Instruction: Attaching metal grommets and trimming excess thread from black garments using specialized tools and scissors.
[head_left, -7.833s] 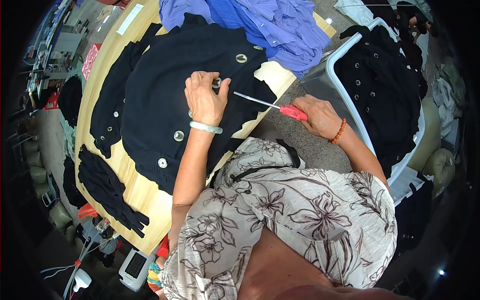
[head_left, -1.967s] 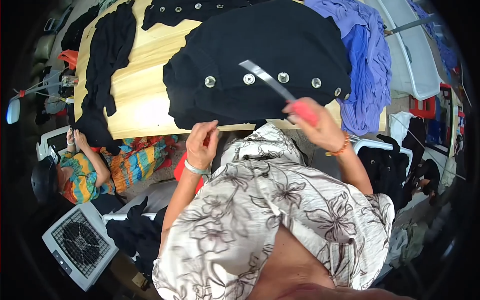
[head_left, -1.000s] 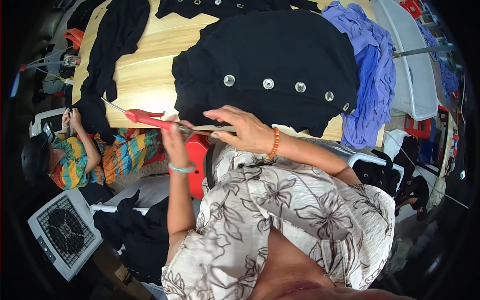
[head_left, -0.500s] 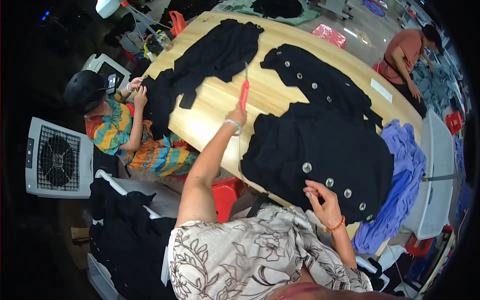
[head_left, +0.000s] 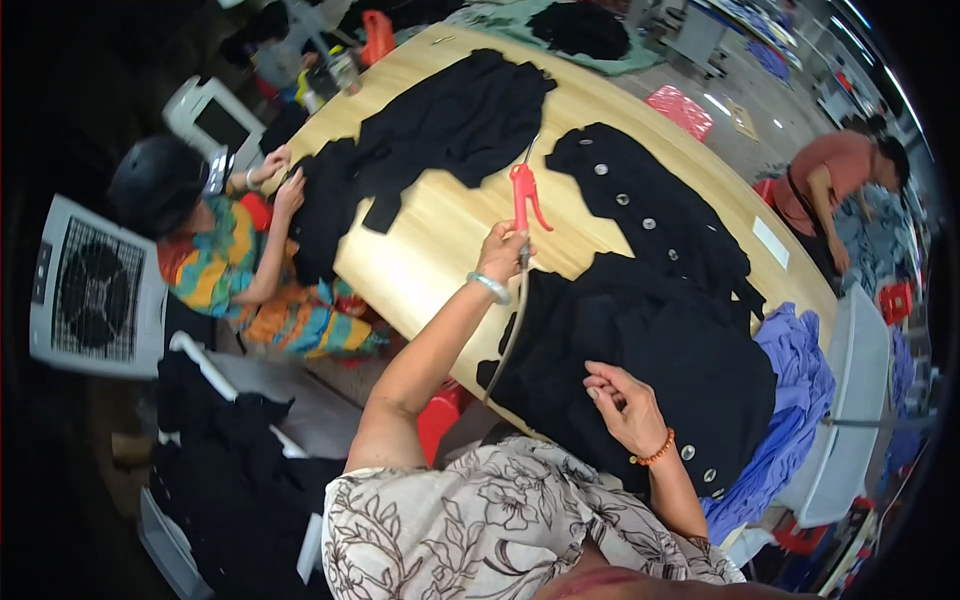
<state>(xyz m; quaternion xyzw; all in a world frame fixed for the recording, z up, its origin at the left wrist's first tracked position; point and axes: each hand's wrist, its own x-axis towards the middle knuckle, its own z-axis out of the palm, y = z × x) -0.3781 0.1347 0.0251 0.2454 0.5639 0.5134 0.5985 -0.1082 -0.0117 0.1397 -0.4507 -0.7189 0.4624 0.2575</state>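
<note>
My left hand (head_left: 503, 252) is closed round the lower end of a red air blow gun (head_left: 523, 190), its thin metal nozzle pointing away over the table. A hose (head_left: 514, 340) runs from the gun's base back toward me. Above a rumpled black garment (head_left: 680, 340) at the table's near side hovers my right hand (head_left: 630, 408), fingers loosely curled and apart from the thumb, with nothing seen in them. Round metal eyelets (head_left: 710, 475) show on the garment's near right part. Beyond it lies another black piece with eyelets (head_left: 622, 200).
More black cloth (head_left: 455, 115) spreads across the far left of the wooden table (head_left: 400, 265), where a co-worker (head_left: 235, 240) handles its edge. Purple cloth (head_left: 790, 370) hangs at the right beside a pale bin (head_left: 845, 390). Another person (head_left: 825, 185) bends over grey-blue cloth.
My left hand and the blow gun have moved right, and the gun has turned so its lever shows. The near garment has bunched up, hiding some eyelets. My right hand has shifted slightly left.
</note>
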